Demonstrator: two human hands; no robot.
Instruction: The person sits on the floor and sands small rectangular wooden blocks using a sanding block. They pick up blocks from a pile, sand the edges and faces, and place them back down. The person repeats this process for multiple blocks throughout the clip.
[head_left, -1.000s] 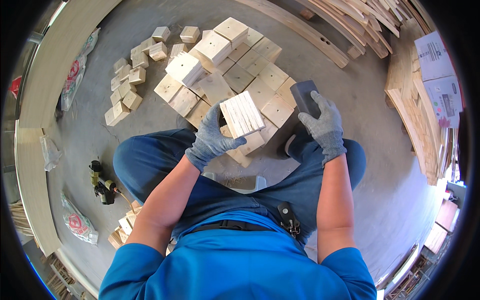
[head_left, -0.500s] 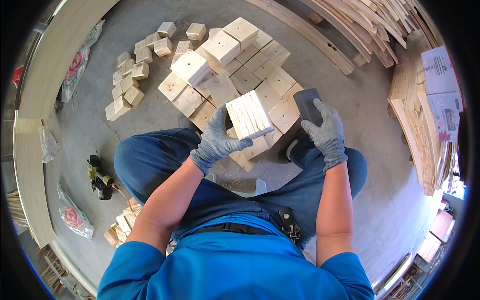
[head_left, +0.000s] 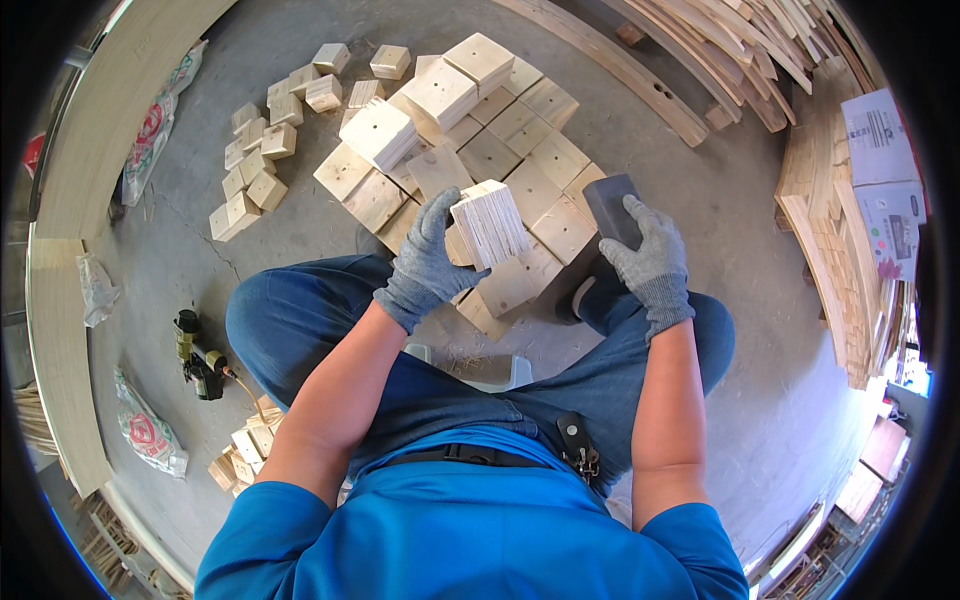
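Grey work gloves cover both hands. My left hand (head_left: 428, 265) grips a laminated wooden block (head_left: 490, 222) by its left side, fingers on its far edge and thumb near its close one. The block's pale, streaked, layered side faces up. In my right hand (head_left: 650, 252) is a dark grey rectangular block (head_left: 614, 210), like a sanding block, with thumb and fingers around its near end. Beneath and beyond the held block spreads a stack of square wooden blocks (head_left: 533, 190), many with a small hole in the top face.
Smaller wooden blocks (head_left: 266, 190) lie in a cluster at the far left. On the floor beside my left knee stands a nail gun (head_left: 200, 358) with a hose. Long boards (head_left: 620, 70) lie at the far right, near a white carton (head_left: 882, 185). Plastic bags (head_left: 150, 425) lie at the left.
The wooden block in my left hand has turned and tilted, and it sits slightly lower over the stack. My right hand with the dark block has barely moved.
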